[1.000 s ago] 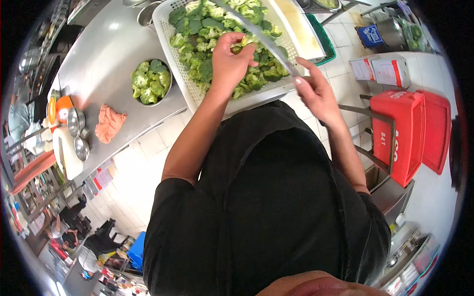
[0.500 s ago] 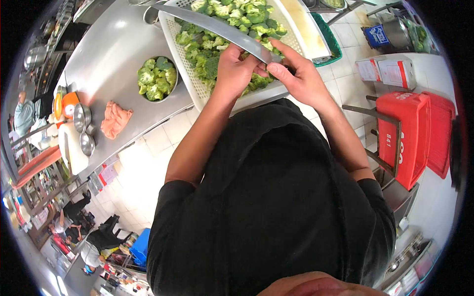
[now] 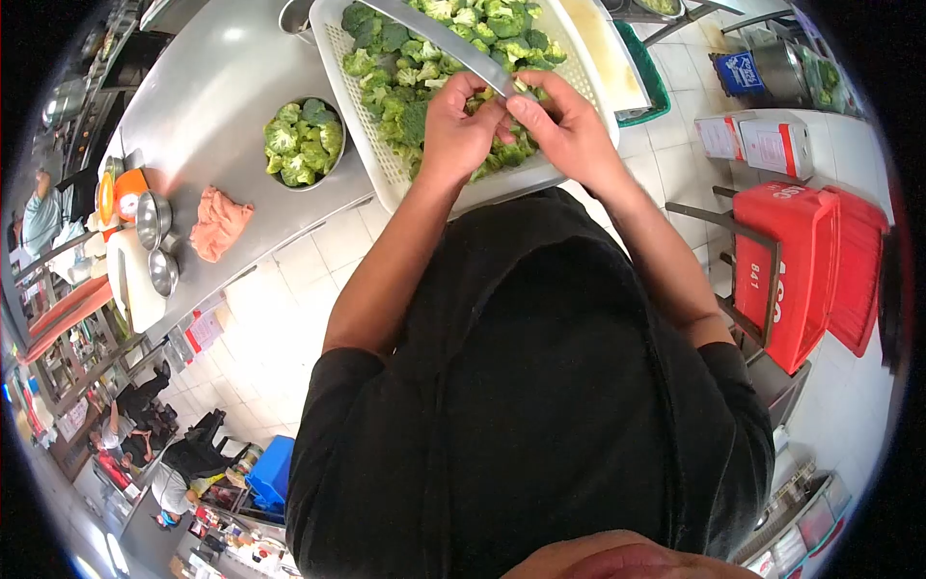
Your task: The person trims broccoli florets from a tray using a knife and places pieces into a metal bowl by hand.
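A large knife slants from the upper left down to my hands, its blade over the broccoli. My right hand is closed around the handle end, with the thumb at the base of the blade; the handle itself is hidden. My left hand is closed beside the blade, fingers curled and thumb close to the right hand. What it pinches is covered by the blade and fingers. Under both hands sits a cream plastic basket holding many cut broccoli florets.
Left of the basket, a metal bowl of broccoli stands on the steel table near an orange cloth and metal bowls. A cutting board lies to the right, over a green crate. Red bins stand further right.
My hands have drawn closer together, and the right fingers have curled in. The knife has shifted slightly right and up. The view has moved a little.
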`<state>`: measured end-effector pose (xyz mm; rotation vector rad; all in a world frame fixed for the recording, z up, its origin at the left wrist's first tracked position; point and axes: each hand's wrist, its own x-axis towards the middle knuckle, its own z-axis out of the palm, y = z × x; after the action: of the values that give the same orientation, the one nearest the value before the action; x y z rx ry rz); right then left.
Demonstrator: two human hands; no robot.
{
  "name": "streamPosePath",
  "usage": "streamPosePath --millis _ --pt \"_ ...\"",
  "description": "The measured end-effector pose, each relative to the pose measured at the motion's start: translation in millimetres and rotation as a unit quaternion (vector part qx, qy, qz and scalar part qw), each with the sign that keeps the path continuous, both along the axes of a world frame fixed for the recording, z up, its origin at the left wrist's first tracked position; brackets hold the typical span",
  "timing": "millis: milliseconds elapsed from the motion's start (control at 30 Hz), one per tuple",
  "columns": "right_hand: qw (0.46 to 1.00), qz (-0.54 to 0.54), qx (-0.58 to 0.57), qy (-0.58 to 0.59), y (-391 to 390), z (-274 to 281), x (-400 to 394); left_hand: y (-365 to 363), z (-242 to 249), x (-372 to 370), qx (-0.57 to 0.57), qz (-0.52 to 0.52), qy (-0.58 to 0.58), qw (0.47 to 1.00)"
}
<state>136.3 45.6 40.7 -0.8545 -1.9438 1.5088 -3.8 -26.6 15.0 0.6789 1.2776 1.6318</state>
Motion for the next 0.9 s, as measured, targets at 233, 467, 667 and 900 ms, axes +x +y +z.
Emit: streamPosePath --millis 233,467,667,900 --pt "0.997 -0.046 0.021 -0.050 17 -14 -4 2 -9 -4 -0.011 -0.023 0.048 0.999" --pt "0.980 -0.163 0.069 -0.096 86 2 29 -22 -3 -21 0.015 0.005 0.067 0.998" --pt "0.965 -0.220 0.095 -0.105 174 -25 87 -68 -7 -83 0.058 0.197 0.207 0.956" --pt "0.954 -0.263 0.057 -0.132 194 -51 116 -122 -45 -182 -0.048 0.302 0.591 0.747"
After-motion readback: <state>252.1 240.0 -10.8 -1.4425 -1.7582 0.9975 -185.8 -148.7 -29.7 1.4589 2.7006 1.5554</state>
